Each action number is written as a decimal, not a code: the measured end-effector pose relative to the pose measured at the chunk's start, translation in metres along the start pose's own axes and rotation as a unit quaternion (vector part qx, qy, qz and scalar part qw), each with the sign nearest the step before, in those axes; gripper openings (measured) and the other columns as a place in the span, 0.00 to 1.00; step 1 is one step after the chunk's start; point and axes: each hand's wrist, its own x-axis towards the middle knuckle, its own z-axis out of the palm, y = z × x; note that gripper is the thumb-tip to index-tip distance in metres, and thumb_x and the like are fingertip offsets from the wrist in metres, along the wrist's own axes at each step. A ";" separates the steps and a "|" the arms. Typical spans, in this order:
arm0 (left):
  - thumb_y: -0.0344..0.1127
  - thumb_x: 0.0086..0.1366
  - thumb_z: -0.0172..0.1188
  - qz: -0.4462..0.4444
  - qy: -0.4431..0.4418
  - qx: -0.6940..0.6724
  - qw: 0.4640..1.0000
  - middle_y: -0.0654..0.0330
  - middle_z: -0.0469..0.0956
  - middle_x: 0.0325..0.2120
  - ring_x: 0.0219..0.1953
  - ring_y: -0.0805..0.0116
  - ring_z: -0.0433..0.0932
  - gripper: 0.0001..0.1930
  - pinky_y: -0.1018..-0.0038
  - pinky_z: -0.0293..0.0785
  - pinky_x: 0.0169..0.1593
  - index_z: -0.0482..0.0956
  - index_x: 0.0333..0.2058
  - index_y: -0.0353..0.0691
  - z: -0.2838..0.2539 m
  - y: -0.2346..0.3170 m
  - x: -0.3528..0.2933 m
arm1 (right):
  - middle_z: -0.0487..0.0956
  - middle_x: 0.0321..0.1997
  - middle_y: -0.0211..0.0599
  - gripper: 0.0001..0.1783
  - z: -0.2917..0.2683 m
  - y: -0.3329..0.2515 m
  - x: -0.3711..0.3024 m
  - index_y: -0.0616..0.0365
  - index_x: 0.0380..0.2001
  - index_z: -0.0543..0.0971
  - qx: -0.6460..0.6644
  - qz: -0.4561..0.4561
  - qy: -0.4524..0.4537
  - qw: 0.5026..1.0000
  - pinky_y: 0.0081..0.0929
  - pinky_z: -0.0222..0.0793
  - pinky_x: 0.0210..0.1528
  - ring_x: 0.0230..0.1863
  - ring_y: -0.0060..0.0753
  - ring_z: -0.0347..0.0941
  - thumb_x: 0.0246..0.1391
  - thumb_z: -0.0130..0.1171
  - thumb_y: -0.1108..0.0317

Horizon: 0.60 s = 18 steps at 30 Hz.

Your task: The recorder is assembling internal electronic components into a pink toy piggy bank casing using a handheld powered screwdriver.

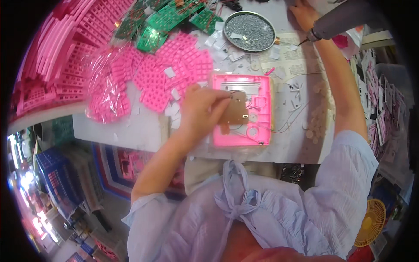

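My left hand [198, 110] is closed, thumb and fingers pinched at the left edge of a brown circuit board [238, 107]. The board lies over an open pink plastic casing [222, 139], and thin wires run from it. Inside the casing a silver strip and a round white ring show. My right hand [304, 14] reaches to the far right of the table, at the top edge of the picture. Its fingers are partly cut off, so what they touch is unclear. A dark powered screwdriver [338, 24] hangs in front of the right forearm.
A round metal tray [226, 32] of small screws stands behind the casing. Pink button grids [174, 65] and green circuit boards [170, 19] are heaped at the left. Loose screws [296, 89] and small discs [316, 122] lie right of the casing. Pink casings [70, 52] are stacked far left.
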 end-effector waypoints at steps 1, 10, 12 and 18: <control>0.27 0.58 0.69 -0.001 0.001 -0.005 1.000 0.61 0.84 0.27 0.28 0.67 0.78 0.05 0.70 0.67 0.44 0.86 0.34 0.40 0.000 -0.001 0.000 | 0.79 0.52 0.39 0.21 0.002 0.007 -0.010 0.55 0.55 0.77 0.002 0.026 -0.015 1.000 0.37 0.77 0.50 0.47 0.47 0.77 0.56 0.61 0.74; 0.27 0.57 0.68 0.006 0.053 -0.049 0.997 0.62 0.83 0.28 0.30 0.67 0.76 0.05 0.72 0.68 0.39 0.85 0.33 0.40 -0.005 -0.019 0.000 | 0.80 0.49 0.38 0.23 -0.169 -0.081 -0.191 0.63 0.57 0.77 0.685 0.324 0.114 0.642 0.27 0.78 0.50 0.49 0.28 0.79 0.57 0.63 0.78; 0.27 0.57 0.68 -0.008 0.054 -0.080 0.995 0.62 0.83 0.28 0.30 0.67 0.76 0.05 0.72 0.69 0.39 0.85 0.33 0.39 -0.003 -0.021 0.002 | 0.80 0.53 0.39 0.25 -0.191 -0.145 -0.208 0.64 0.57 0.77 0.742 0.245 0.088 0.618 0.29 0.75 0.56 0.51 0.30 0.78 0.54 0.64 0.79; 0.28 0.56 0.69 0.052 -0.018 -0.079 0.995 0.62 0.84 0.30 0.33 0.66 0.78 0.05 0.70 0.70 0.40 0.85 0.33 0.40 -0.014 -0.024 0.013 | 0.81 0.46 0.42 0.25 -0.217 -0.213 -0.164 0.61 0.49 0.79 0.593 0.049 0.046 0.803 0.34 0.72 0.52 0.49 0.41 0.75 0.45 0.69 0.71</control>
